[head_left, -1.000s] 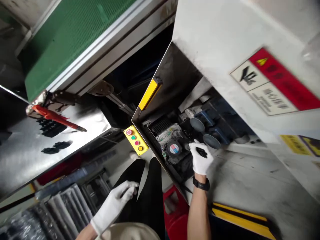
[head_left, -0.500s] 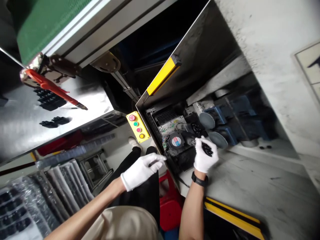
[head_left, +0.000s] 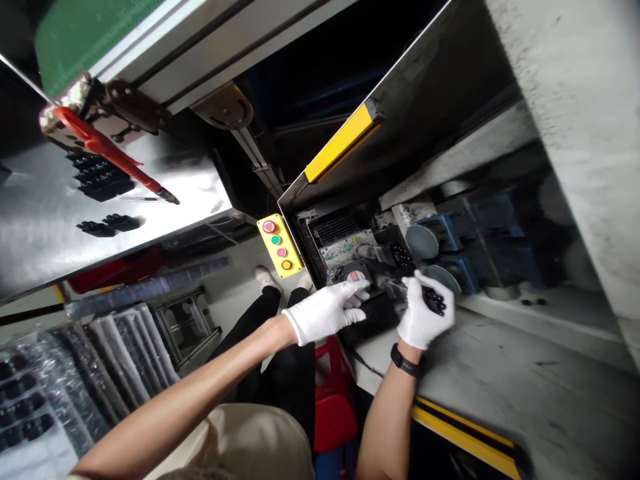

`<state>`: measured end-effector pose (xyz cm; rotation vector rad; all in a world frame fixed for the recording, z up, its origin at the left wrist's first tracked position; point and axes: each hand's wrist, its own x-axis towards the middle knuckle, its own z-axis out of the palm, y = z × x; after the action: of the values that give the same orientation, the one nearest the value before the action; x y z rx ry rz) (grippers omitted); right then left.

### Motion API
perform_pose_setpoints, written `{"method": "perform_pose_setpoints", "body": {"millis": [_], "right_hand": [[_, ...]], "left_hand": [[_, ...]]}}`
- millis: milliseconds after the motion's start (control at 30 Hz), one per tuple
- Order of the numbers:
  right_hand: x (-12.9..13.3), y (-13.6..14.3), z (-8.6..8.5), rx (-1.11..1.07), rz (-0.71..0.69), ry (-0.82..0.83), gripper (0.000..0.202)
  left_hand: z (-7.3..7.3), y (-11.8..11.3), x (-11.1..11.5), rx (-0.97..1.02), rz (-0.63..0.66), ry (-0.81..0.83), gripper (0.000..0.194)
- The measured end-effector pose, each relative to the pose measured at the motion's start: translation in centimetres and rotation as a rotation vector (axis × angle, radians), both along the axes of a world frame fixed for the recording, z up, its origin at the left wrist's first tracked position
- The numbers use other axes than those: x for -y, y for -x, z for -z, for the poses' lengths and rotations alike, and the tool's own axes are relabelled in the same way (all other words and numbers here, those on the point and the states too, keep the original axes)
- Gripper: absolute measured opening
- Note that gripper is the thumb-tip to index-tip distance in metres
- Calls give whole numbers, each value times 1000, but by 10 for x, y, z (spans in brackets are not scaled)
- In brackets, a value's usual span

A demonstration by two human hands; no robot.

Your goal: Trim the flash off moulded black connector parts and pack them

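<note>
My right hand, in a white glove with a black band at the wrist, is closed around a small black molded part with knobby ends. Most of that part is hidden by the palm and fingers. To its left, my left hand, also gloved in white, reaches over the machine's fan; its thumb and fingers are apart and nothing shows between them. Another black part with knobs sits in the machine just above my right hand, beside a round grey disc.
A yellow button box is fixed at the machine's left edge, under a yellow bar. Several black parts lie on the metal table at left, beneath an orange-handled tool. A red stool stands below.
My left hand has moved right, over the fan and closer to my right hand. My right hand, still around the black part, has shifted slightly right. The whole view has shifted a little.
</note>
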<state>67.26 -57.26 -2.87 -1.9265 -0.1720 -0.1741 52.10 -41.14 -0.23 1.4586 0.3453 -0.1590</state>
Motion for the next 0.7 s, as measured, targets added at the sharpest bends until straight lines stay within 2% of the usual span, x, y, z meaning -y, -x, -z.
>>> {"method": "perform_pose_setpoints", "body": {"millis": [33, 100, 167, 233, 267, 300, 367, 433, 467, 533, 600, 633, 700], "right_hand": [[-2, 6, -7, 47, -15, 26, 26], [-6, 27, -24, 117, -168, 91, 23], [-11, 56, -38, 113, -374, 121, 39], [-19, 82, -46, 95, -454, 131, 69], [-24, 89, -47, 111, -428, 129, 78], [-30, 91, -46, 130, -374, 121, 79], [-45, 80, -37, 171, -197, 120, 64], [-62, 53, -23, 158, -22, 156, 56], [-70, 37, -15, 122, 13, 182, 54], [-86, 8, -1, 57, -13, 223, 41], [-96, -12, 10, 35, -35, 192, 32], [-99, -17, 14, 41, -23, 146, 34], [-100, -19, 21, 46, -25, 24, 51]], "left_hand": [[-1, -2, 1, 1, -4, 39, 71], [-6, -6, 3, -1, -36, 147, 92], [-13, -8, 1, 12, -63, 265, 99], [-20, -7, -5, 37, -75, 353, 82], [-23, -6, -9, 42, -87, 378, 71], [-25, -4, -14, 39, -106, 402, 62], [-26, 2, -21, 14, -163, 461, 53], [-27, 11, -26, -19, -213, 524, 52], [-29, 16, -27, -33, -228, 541, 51], [-34, 27, -27, -70, -241, 534, 48], [-43, 37, -27, -125, -233, 512, 44], [-48, 43, -27, -157, -223, 507, 43], [-60, 52, -30, -219, -217, 504, 43]]}}
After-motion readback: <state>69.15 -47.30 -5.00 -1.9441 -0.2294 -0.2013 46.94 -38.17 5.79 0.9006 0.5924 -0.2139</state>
